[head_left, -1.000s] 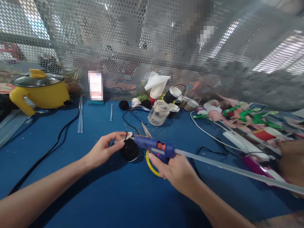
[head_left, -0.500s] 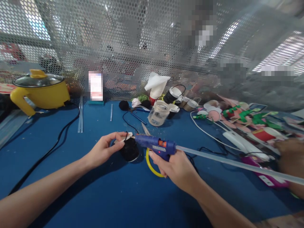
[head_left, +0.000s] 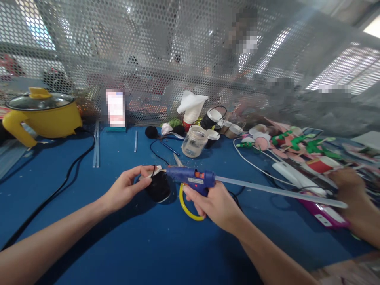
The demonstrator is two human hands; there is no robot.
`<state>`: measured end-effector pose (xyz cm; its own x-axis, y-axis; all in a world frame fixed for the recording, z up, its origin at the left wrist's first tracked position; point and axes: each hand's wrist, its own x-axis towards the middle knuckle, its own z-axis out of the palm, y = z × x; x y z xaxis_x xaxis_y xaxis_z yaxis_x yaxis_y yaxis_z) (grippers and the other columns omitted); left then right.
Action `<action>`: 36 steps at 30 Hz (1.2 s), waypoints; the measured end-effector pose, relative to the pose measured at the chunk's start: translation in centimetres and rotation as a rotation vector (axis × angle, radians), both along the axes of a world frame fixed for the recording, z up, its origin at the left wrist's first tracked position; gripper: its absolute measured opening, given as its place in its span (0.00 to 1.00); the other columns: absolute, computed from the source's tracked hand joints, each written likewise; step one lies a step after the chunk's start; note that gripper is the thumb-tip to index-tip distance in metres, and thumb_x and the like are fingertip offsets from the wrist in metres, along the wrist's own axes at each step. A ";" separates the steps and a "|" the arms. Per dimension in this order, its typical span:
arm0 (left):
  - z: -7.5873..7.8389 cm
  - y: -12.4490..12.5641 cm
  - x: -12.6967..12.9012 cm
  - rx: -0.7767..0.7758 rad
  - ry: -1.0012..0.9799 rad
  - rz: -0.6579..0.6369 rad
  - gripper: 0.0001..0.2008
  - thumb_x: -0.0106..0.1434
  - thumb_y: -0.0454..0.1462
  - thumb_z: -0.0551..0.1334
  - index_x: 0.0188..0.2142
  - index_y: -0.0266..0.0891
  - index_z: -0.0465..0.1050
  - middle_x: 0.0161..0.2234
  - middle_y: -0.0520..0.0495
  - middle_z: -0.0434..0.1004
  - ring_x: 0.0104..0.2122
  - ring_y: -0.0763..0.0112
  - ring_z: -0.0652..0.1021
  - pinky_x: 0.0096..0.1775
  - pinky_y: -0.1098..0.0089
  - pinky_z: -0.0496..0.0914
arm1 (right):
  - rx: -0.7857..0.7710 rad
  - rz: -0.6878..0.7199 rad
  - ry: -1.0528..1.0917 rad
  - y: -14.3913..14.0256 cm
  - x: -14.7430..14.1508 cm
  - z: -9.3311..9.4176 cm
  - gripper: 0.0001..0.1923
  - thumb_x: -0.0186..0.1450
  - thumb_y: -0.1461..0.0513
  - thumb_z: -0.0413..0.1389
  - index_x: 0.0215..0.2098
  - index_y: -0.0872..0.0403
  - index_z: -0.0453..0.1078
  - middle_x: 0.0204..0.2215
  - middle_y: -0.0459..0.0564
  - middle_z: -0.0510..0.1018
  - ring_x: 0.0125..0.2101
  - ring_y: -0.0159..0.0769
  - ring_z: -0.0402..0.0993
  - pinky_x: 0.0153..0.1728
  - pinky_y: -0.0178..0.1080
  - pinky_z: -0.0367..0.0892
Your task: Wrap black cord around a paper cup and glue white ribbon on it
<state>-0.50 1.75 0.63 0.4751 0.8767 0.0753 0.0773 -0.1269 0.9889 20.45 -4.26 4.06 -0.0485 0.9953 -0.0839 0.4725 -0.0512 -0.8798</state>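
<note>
Mid-frame, my left hand [head_left: 126,187] pinches the black cup [head_left: 159,188] and my right hand [head_left: 218,208] still holds the glue gun [head_left: 185,175] right by it.

Left hand [head_left: 124,189] pinches black-wrapped cup [head_left: 159,189] at its white rim [head_left: 155,172]. Right hand [head_left: 219,208] grips blue glue gun [head_left: 184,176], clear stick [head_left: 267,190] projecting rearward, nozzle [head_left: 163,170] close to rim. Clear jar [head_left: 194,143] on table [head_left: 142,249] beyond.

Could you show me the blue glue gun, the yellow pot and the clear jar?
Blue glue gun [head_left: 185,175], head view, on its body.
Yellow pot [head_left: 57,120], head view, on its side wall.
Clear jar [head_left: 193,148], head view, on its front wall.
</note>
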 end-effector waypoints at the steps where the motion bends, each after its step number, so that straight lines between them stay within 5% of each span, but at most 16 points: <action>1: 0.0 0.0 0.0 0.001 -0.001 -0.001 0.08 0.58 0.39 0.58 0.26 0.37 0.65 0.51 0.40 0.69 0.52 0.58 0.67 0.54 0.56 0.53 | -0.008 0.003 0.003 0.0 0.0 0.0 0.13 0.56 0.54 0.50 0.21 0.55 0.62 0.06 0.38 0.59 0.09 0.25 0.56 0.12 0.30 0.59; 13: 0.2 -0.1 0.1 0.001 0.006 0.004 0.10 0.57 0.41 0.59 0.26 0.37 0.65 0.50 0.40 0.69 0.52 0.57 0.66 0.54 0.56 0.54 | -0.035 0.053 0.013 0.1 0.6 -0.3 0.15 0.58 0.54 0.50 0.26 0.58 0.68 0.07 0.39 0.61 0.10 0.25 0.59 0.15 0.30 0.61; 22: 0.3 -0.1 0.1 -0.008 0.006 0.005 0.10 0.57 0.41 0.59 0.26 0.37 0.65 0.51 0.39 0.68 0.53 0.57 0.66 0.54 0.56 0.54 | 0.053 0.080 -0.073 -0.4 0.1 -0.3 0.17 0.58 0.55 0.48 0.16 0.54 0.60 0.07 0.40 0.60 0.10 0.26 0.59 0.17 0.32 0.62; 29: 0.2 -0.1 0.1 -0.005 0.011 0.009 0.09 0.57 0.40 0.58 0.26 0.37 0.65 0.52 0.39 0.67 0.52 0.57 0.66 0.54 0.56 0.54 | -0.046 -0.047 -0.122 -0.9 -0.5 -0.1 0.17 0.54 0.53 0.51 0.14 0.52 0.56 0.07 0.41 0.60 0.10 0.28 0.61 0.15 0.32 0.63; 36: 0.3 -0.2 0.0 0.001 0.015 -0.006 0.09 0.57 0.41 0.58 0.26 0.37 0.65 0.53 0.39 0.66 0.53 0.57 0.65 0.54 0.55 0.53 | 0.025 -0.023 -0.113 -0.7 -0.4 0.0 0.16 0.55 0.55 0.51 0.14 0.52 0.56 0.06 0.40 0.60 0.09 0.27 0.60 0.15 0.31 0.64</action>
